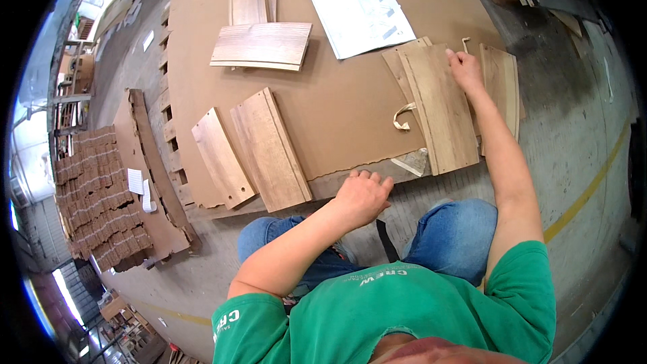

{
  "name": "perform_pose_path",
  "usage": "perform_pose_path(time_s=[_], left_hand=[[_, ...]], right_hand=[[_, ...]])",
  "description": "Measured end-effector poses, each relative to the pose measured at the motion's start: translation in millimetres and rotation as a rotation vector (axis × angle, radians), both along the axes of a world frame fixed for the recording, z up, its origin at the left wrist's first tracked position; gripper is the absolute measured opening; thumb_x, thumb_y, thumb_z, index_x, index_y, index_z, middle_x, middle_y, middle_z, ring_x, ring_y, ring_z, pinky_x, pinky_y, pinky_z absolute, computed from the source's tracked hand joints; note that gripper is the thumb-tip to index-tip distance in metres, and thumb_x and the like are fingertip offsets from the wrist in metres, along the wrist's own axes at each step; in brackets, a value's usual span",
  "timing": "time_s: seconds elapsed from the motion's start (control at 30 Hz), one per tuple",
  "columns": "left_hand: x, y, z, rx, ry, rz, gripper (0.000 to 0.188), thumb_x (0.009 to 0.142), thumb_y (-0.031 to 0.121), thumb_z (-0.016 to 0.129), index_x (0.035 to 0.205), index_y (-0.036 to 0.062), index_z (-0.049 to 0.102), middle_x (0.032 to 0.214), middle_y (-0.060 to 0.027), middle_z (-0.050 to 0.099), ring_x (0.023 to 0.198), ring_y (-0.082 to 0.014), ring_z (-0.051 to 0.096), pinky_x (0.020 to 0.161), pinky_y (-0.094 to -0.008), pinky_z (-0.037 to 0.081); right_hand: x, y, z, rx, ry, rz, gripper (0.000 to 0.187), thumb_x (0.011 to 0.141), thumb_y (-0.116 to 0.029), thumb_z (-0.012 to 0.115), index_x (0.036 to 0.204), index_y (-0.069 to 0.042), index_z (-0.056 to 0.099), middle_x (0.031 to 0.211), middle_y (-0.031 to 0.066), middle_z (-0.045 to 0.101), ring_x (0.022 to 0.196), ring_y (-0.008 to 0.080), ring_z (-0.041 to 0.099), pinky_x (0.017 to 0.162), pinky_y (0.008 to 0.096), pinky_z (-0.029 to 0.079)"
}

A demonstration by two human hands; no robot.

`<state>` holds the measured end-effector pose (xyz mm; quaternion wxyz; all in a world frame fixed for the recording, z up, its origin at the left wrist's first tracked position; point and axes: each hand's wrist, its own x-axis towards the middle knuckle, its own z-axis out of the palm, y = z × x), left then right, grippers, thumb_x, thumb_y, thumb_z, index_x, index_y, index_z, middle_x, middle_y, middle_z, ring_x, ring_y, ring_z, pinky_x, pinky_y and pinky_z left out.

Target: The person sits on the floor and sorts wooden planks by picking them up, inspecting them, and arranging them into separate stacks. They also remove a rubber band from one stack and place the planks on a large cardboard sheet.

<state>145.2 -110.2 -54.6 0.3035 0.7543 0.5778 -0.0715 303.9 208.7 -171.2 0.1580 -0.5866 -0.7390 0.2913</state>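
Observation:
At the far right corner of a long wooden drawer panel (439,111), the fingers of my right hand (465,71) are closed on its edge. That panel lies partly over another wooden board (403,71), and a further grooved board (500,91) is just right of my wrist. My left hand (364,197) hangs loosely at the near edge of the cardboard, fingers apart, with nothing in it. Nearest to it is a grooved wooden panel (271,152), beside a narrower board with holes (222,158).
A brown cardboard sheet (337,111) covers the pallet (176,145). Farther back are stacked wood pieces (261,44) and a printed sheet (360,12). A torn paper strip (402,118) curls beside the right boards. Bundled cardboard pieces (101,192) sit at left.

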Motion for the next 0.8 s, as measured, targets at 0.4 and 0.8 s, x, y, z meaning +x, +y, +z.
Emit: perform_pose_path(time_s=[0.4,0.8], left_hand=[[3.7,2.9,-5.2,0.029,-0.012,-0.002,0.043,0.08,0.035,0.061,0.11,0.0064,0.051,0.093,-0.0132,0.06,0.092,-0.0289,0.058,0.081,-0.0403,0.044],[7.9,7.1,2.2,0.043,-0.032,-0.018,0.039,0.079,0.032,0.062,0.105,0.0062,0.051,0.09,-0.0127,0.058,0.088,-0.0303,0.058,0.078,-0.041,0.044]], right_hand=[[51.7,23.0,-20.2,0.031,-0.008,-0.221,0.045,0.085,-0.046,0.053,0.074,-0.003,0.064,0.066,0.0115,0.061,0.066,0.0222,0.059,0.063,0.0358,0.044],[51.6,26.6,-36.7,0.073,-0.054,-0.143,0.046,0.087,-0.043,0.051,0.07,-0.001,0.06,0.069,0.0183,0.059,0.066,0.0317,0.059,0.062,0.0412,0.044]])
